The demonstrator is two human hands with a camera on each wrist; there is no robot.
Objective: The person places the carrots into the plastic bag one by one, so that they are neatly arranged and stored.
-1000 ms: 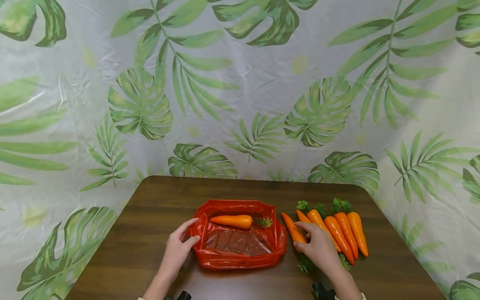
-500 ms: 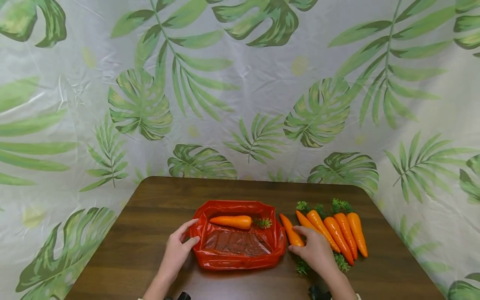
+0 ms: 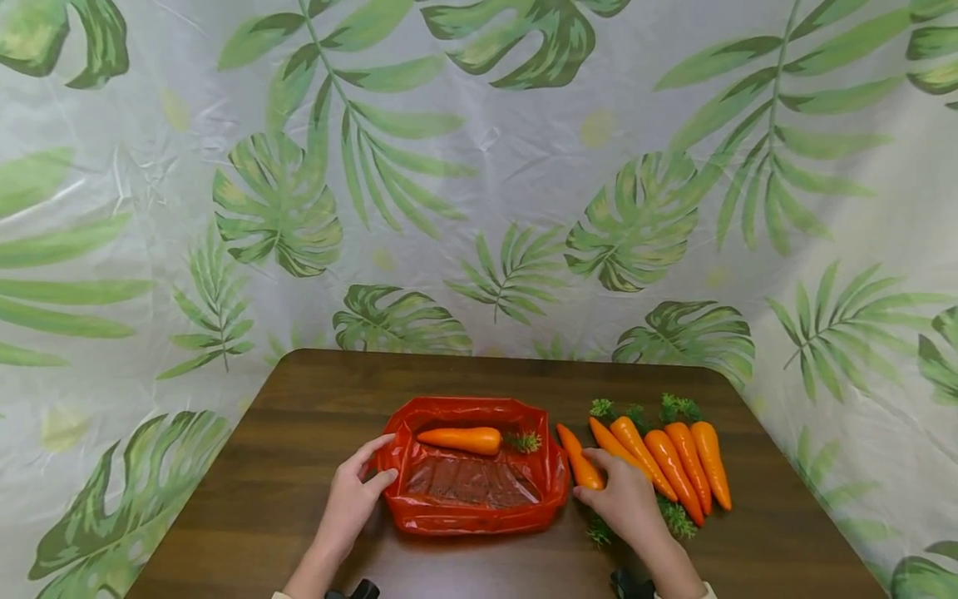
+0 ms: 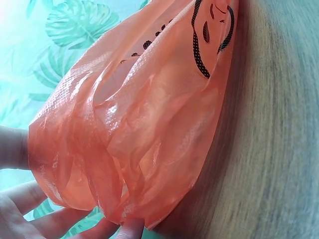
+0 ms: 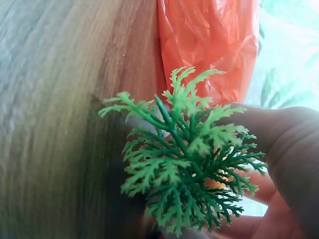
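A red plastic bag stands mouth up on the table, one orange carrot with a green tuft lying inside it. My left hand holds the bag's left side with thumb and fingers. In the left wrist view, fingertips touch the bag's folded end. Just right of the bag, my right hand grips another carrot around its thick end. Its pointed tip faces away, beside the bag's right edge. Green leaves of that carrot fill the right wrist view and partly hide the fingers.
Several more carrots lie side by side to the right of my right hand, with green tufts at either end of the group. The brown wooden table ends at a leaf-patterned curtain.
My right hand has shifted a little to the left with the carrot, bringing it nearer the bag. My left hand and the bag have stayed in place.
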